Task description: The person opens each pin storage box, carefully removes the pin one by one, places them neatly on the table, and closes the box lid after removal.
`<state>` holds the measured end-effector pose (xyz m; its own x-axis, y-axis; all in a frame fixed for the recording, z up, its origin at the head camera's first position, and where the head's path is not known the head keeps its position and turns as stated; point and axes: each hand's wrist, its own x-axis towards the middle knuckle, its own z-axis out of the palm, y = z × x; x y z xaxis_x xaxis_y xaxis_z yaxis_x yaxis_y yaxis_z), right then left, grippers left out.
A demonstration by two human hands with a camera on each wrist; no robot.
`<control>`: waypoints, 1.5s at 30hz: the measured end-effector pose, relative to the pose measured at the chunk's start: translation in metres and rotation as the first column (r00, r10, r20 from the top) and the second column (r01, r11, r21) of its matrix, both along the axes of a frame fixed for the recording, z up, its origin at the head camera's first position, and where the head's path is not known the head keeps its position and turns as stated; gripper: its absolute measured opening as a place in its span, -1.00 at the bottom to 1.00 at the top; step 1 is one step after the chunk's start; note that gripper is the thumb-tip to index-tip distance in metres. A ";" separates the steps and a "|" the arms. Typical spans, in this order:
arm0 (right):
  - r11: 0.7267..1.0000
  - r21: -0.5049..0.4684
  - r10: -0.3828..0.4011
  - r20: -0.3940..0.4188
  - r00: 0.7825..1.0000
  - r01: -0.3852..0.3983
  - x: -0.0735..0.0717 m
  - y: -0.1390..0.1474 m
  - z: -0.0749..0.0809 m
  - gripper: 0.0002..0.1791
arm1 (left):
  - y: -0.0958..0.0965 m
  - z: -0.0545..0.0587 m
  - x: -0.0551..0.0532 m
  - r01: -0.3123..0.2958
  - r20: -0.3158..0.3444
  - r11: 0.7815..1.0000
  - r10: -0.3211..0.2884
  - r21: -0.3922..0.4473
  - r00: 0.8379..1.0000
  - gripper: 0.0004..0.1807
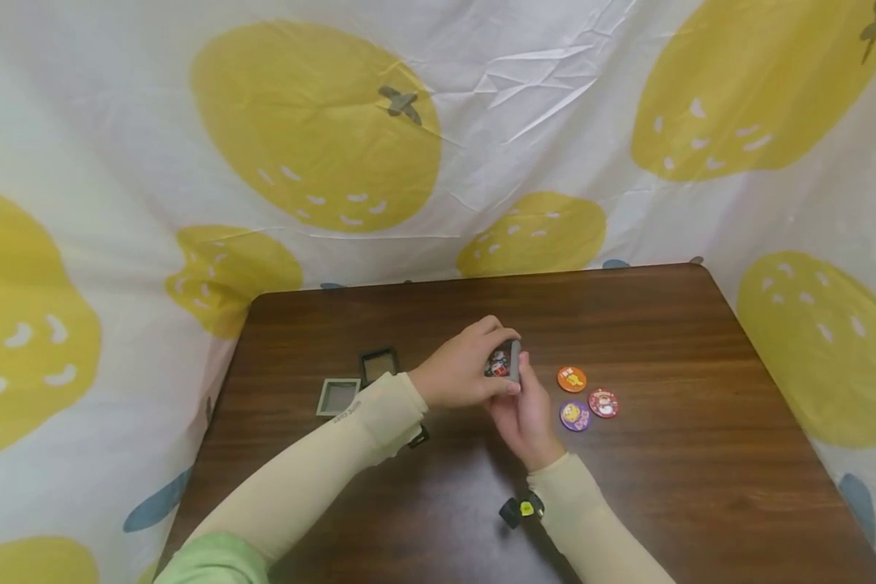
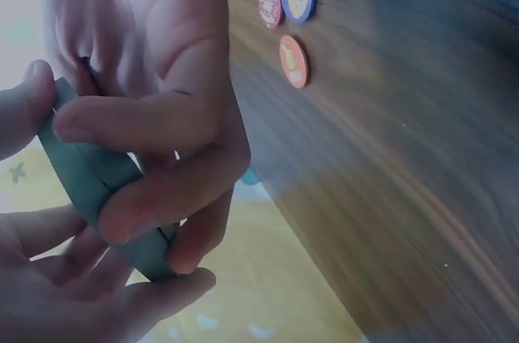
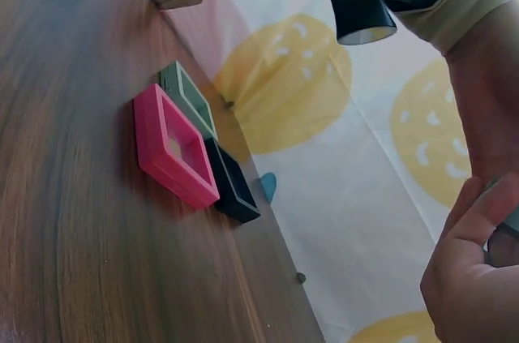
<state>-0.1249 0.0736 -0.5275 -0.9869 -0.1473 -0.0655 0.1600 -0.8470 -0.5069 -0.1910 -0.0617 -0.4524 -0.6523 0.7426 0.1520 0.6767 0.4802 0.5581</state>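
Note:
Above the middle of the table, both hands hold a small square grey-green display frame (image 1: 514,362). A round badge with a red, white and dark print (image 1: 500,364) shows inside its opening. My left hand (image 1: 456,369) grips the frame from the left, with thumb and fingers on opposite edges. From below and to the right, my right hand (image 1: 529,414) holds it too. In the left wrist view, curled fingers of the right hand (image 2: 154,116) lie along the side of the green frame (image 2: 85,177), and left-hand fingers (image 2: 154,302) touch its ends.
Right of the hands lie an orange badge (image 1: 572,380), a red badge (image 1: 603,403) and a purple badge (image 1: 574,415). At left are a pale green frame (image 1: 338,397) and a black frame (image 1: 378,367). A pink frame (image 3: 174,147) sits beside them. A patterned curtain (image 1: 482,138) surrounds the table.

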 end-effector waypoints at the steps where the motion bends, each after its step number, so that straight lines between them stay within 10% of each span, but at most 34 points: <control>1: 1.000 0.016 0.002 -0.011 1.000 -0.001 0.000 -0.001 -0.001 -0.51 | -0.002 0.000 0.000 -0.004 0.006 1.000 0.004 0.001 1.000 -0.28; 6: 0.994 0.104 0.047 -0.069 0.997 -0.040 0.002 0.003 -0.009 -0.61 | -0.011 0.004 -0.001 -0.054 0.032 0.998 0.053 0.031 0.998 -0.29; 21: 0.938 -0.094 0.314 -0.169 0.934 -0.332 -0.009 0.034 -0.011 -0.39 | -0.013 0.005 -0.005 0.064 0.087 0.997 -0.060 -0.041 0.994 -0.18; 40: 0.921 -0.113 0.347 -0.193 0.918 -0.372 -0.007 0.036 -0.009 -0.48 | -0.013 0.011 -0.002 0.030 0.077 0.996 -0.036 0.080 0.996 -0.24; 45: 0.933 0.016 0.358 -0.116 0.926 -0.359 -0.007 0.042 -0.004 -0.61 | -0.011 0.008 0.003 0.039 0.007 0.998 -0.039 0.057 0.999 -0.32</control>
